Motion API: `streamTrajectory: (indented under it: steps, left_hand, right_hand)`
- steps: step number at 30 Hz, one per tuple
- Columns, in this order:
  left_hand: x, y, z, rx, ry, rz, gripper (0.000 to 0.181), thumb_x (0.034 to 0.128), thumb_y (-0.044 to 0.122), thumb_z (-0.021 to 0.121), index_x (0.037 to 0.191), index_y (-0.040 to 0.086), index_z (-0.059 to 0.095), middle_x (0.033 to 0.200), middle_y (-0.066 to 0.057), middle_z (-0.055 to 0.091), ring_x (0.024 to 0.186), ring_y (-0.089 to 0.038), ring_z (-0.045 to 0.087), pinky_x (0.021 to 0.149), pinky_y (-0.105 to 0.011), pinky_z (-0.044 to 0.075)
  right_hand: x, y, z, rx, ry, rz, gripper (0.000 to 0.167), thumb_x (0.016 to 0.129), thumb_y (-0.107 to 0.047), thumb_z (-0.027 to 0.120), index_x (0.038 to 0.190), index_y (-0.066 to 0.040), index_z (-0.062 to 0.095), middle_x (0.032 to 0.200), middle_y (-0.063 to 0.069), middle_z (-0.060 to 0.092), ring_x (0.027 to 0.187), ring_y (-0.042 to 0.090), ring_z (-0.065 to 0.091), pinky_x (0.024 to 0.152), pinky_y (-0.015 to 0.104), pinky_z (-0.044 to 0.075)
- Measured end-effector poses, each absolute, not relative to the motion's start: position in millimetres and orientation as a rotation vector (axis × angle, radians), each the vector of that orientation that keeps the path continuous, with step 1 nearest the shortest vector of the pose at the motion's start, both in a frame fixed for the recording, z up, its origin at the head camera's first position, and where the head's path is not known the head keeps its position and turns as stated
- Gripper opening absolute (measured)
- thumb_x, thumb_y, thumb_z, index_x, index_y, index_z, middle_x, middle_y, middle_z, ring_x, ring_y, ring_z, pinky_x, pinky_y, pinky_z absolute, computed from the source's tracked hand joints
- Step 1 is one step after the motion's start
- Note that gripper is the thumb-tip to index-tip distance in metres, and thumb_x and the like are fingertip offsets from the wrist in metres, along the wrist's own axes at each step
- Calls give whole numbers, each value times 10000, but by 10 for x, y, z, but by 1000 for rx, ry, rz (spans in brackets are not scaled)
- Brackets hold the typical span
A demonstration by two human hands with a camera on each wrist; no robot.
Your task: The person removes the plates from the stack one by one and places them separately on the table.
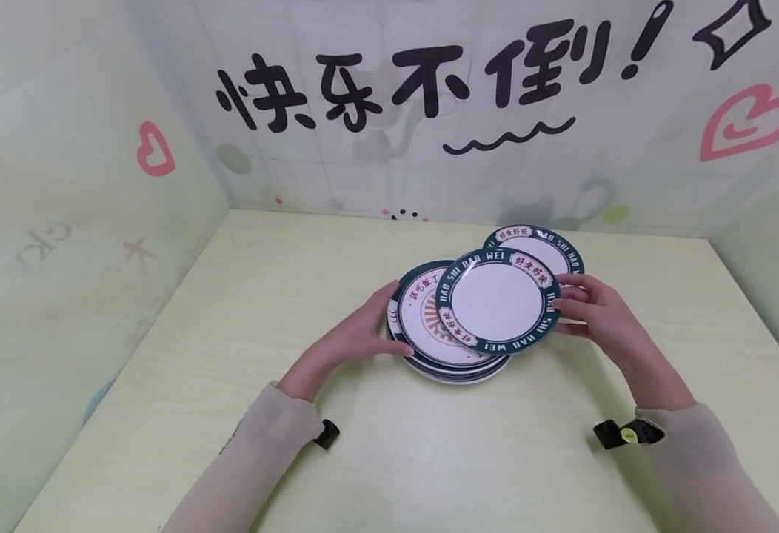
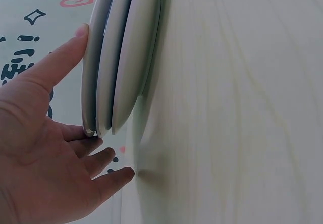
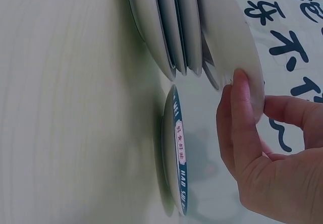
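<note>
A round plate point(image 1: 496, 302) with a dark green lettered rim is held tilted by my right hand point(image 1: 592, 307). In the right wrist view, the right thumb and fingers point(image 3: 242, 113) pinch its edge. It overlaps a stack of similar plates point(image 1: 423, 326), whose top plate has a printed centre partly covered. My left hand point(image 1: 363, 329) rests at the stack's left side, thumb and fingers spread along the rim. The left wrist view shows the thumb and some fingertips touching the plate edges, the other fingers loose. Another green-rimmed plate point(image 1: 559, 248) lies behind, partly covered by the held plate.
The pale wooden table point(image 1: 296, 266) extends around the plates. A back wall point(image 1: 336, 170) with large black writing meets its far edge, and printed side panels point(image 1: 63, 222) border it. Black wrist devices point(image 1: 326, 434) are on both sleeves.
</note>
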State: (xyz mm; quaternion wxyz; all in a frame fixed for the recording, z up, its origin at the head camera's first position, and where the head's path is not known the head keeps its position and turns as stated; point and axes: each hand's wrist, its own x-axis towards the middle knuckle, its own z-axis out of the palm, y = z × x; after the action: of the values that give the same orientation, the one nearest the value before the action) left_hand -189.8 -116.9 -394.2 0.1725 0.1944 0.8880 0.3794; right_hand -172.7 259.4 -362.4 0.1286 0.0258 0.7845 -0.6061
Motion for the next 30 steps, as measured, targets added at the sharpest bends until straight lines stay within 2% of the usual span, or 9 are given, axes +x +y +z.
streamTrajectory:
  steps: [5,12,19,26,30]
  left_hand:
    - [-1891,-1176,-3940,546,2519,1075,1190,770,354,858,1614,104,58,1693,-100,85,1569,-284,88,1287,-447,136]
    - [-1890,-1177,-3942,551,2509,1079,1183,776,351,854,1613,99,57,1693,-98,81,1570,-276,83,1289,-441,132]
    - [-1897,-1189,-3962,551,2513,1079,1189,773,353,856,1614,102,52,1693,-99,77,1570,-277,77,1289,-445,130]
    - [-1899,-1183,-3954,563,2512,1094,1194,769,349,859,1612,91,54,1692,-105,78,1569,-278,80,1288,-443,130]
    - [-1898,-1177,-3938,567,2515,1087,1193,770,354,858,1612,94,53,1693,-101,81,1569,-274,84,1288,-441,133]
  right_hand:
    - [-1719,2648,-3633,101,2249,-1819,391,1009,-152,571,1368,-135,417,999,-150,618,861,10,665,769,223,621]
    - [-1727,2740,-3627,144,2165,-1931,360,994,-155,604,1313,-200,444,989,-127,643,841,22,677,740,217,622]
    - [-1761,2805,-3592,175,2135,-1990,524,984,-152,623,1431,-109,355,981,-149,669,836,24,685,727,205,619]
    - [-1746,2885,-3546,177,2081,-2107,368,967,-134,645,1264,-211,442,966,-126,692,824,41,694,712,214,623]
    - [-1735,2930,-3516,189,2085,-2130,396,959,-151,660,1281,-201,433,973,-123,691,826,40,695,713,212,623]
